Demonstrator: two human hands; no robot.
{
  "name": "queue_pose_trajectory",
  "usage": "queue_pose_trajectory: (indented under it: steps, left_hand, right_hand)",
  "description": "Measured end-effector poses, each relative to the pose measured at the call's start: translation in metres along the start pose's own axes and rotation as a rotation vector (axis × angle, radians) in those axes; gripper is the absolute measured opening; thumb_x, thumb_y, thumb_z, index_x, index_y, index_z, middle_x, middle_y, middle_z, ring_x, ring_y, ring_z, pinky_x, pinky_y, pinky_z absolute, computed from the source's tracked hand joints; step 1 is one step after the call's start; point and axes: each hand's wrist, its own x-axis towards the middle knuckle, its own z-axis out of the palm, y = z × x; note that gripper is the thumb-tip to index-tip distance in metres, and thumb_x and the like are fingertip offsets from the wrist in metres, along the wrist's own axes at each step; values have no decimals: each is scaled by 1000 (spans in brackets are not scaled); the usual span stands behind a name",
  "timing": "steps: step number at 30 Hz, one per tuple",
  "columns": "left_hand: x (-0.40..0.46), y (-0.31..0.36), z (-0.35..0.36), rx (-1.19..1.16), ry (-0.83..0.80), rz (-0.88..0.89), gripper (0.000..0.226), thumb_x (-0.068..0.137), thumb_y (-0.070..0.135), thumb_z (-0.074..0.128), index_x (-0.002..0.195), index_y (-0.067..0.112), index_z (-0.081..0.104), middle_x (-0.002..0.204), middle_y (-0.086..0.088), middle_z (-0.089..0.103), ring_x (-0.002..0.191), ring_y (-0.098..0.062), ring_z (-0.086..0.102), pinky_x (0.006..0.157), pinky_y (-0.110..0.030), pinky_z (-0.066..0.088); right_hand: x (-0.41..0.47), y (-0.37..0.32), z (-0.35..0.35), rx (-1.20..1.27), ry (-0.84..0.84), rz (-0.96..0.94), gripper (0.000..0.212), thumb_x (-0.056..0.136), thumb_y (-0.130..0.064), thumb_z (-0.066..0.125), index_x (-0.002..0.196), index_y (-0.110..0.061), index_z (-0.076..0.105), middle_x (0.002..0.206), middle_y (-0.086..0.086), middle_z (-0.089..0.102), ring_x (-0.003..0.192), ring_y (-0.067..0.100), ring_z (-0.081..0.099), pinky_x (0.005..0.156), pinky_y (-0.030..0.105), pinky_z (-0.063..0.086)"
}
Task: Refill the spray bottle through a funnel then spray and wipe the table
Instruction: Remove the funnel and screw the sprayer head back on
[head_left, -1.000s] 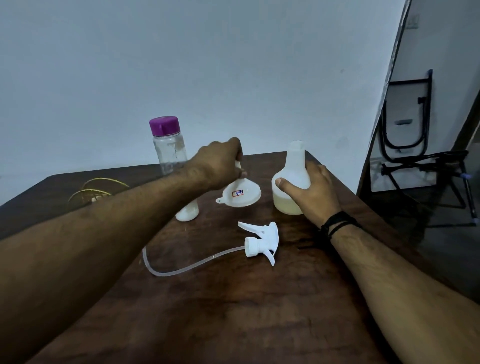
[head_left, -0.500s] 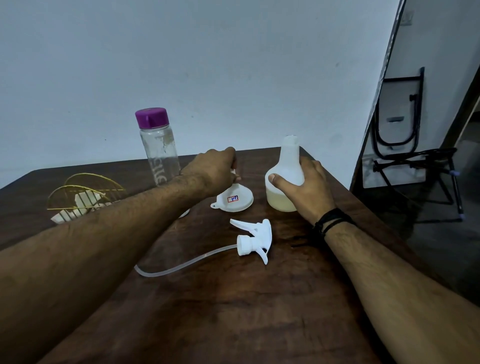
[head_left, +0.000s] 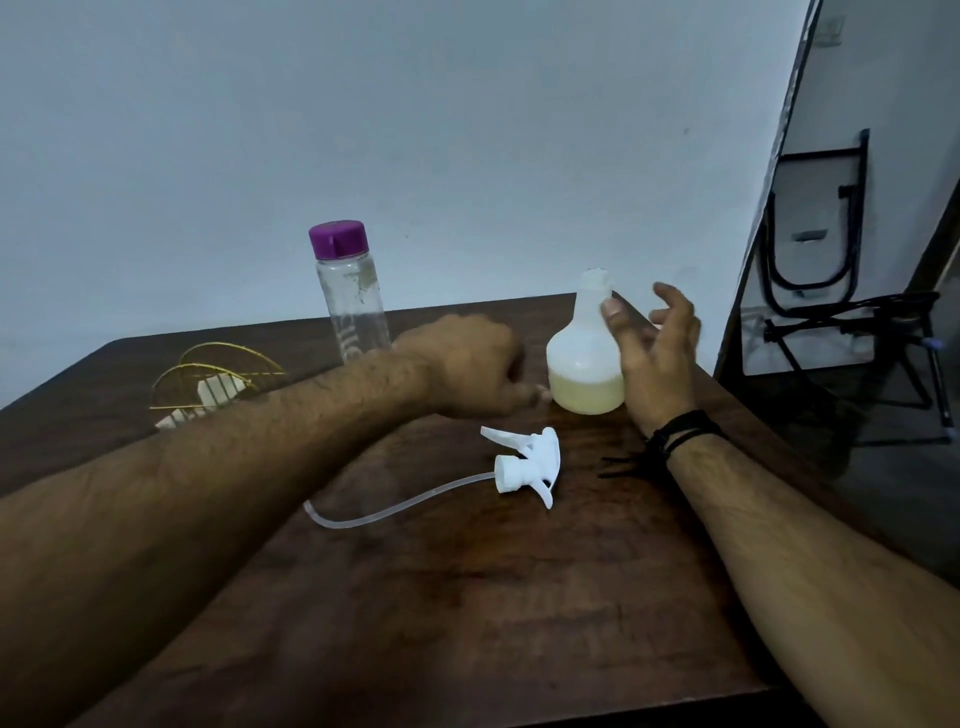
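Surface: dark brown wooden surface (head_left: 467, 597) set against a pale wall, with a folded black chair (head_left: 815, 234) on the floor to your right.
Spray bottle: white translucent spray bottle (head_left: 584, 358), upright at the far right of the surface, neck uncapped, yellowish liquid in its lower part.
Trigger head: white trigger sprayer (head_left: 524, 462) lying on its side in front of the bottle, its clear dip tube (head_left: 395, 512) curving away to your left.
Water bottle: clear water bottle (head_left: 353, 306) with a purple cap (head_left: 338, 239), upright, behind your left forearm.
Wire holder: gold wire holder (head_left: 213, 379) at the far left, holding white pieces.
Left hand: your left hand (head_left: 467, 364) is low on the surface just left of the spray bottle, fingers curled under; what they hold is hidden, so you cannot tell.
Right hand: your right hand (head_left: 654, 353) is loosely spread beside the spray bottle, thumb at its neck, fingers off it; black bands (head_left: 675, 434) at the wrist.
Funnel: not visible; possibly under your left hand.
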Motion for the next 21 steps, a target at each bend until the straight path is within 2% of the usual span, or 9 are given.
queue_pose_trajectory:
  steps: [3,4,7,10,12,13,16,17,21]
  left_hand:
    - [-15,19,0,105,-206,15,51,80,78,58,85,27,60,76,8,56,82,-20,60,76,-35,55]
    - [-19,24,1,139,-254,22,54,77,77,63,93,24,64,76,8,53,81,-19,59,74,-34,54]
    - [-24,37,5,209,-329,42,57,82,64,69,111,15,68,73,7,45,65,-10,46,55,-27,39]
    - [-27,41,6,210,-342,58,51,88,56,68,111,11,69,76,4,54,62,-6,46,50,-23,33]
    - [-27,39,0,119,-329,27,45,88,52,71,105,10,70,79,1,65,62,-10,61,53,-23,44]
    - [-27,37,-6,30,-309,13,39,88,49,72,98,12,68,76,1,68,57,-10,65,53,-24,48]
    - [-31,32,-42,-227,-197,14,28,90,40,73,78,16,63,61,4,66,38,-4,60,50,-23,51]
    - [-33,29,-56,-294,-153,9,30,90,41,73,77,15,65,62,3,67,40,-4,61,49,-23,52]
    - [-45,19,-99,-641,31,-21,38,90,44,72,88,6,73,83,-7,74,69,-14,71,53,-25,57]
  right_hand:
    - [-2,-3,-11,99,136,92,64,100,-54,59,151,-20,39,137,5,38,116,15,47,89,10,41]
    - [-4,-5,-16,126,171,119,60,103,-49,58,150,-17,40,135,4,38,113,13,46,80,9,39]
    - [-14,-11,-30,159,219,149,54,104,-46,57,146,-14,44,131,5,43,109,14,47,88,20,35]
    - [-33,-9,-41,171,183,157,48,95,-56,62,130,-26,49,133,10,52,108,20,57,95,45,52]
    - [-45,-10,-50,139,125,142,42,85,-57,68,117,-34,53,127,12,58,104,21,62,97,54,56]
    - [-52,-13,-53,119,84,108,35,87,-49,72,114,-33,56,123,14,60,99,19,62,95,50,57]
    - [-71,-23,-59,64,-62,-43,22,95,-10,72,112,-19,62,115,16,66,89,8,61,82,15,52]
    - [-78,-27,-59,50,-122,-95,24,94,-5,73,111,-19,64,112,15,67,89,8,63,80,12,50]
    - [-102,-43,-53,7,-441,-177,41,85,-22,79,118,-40,65,117,-1,68,96,15,70,90,26,54]
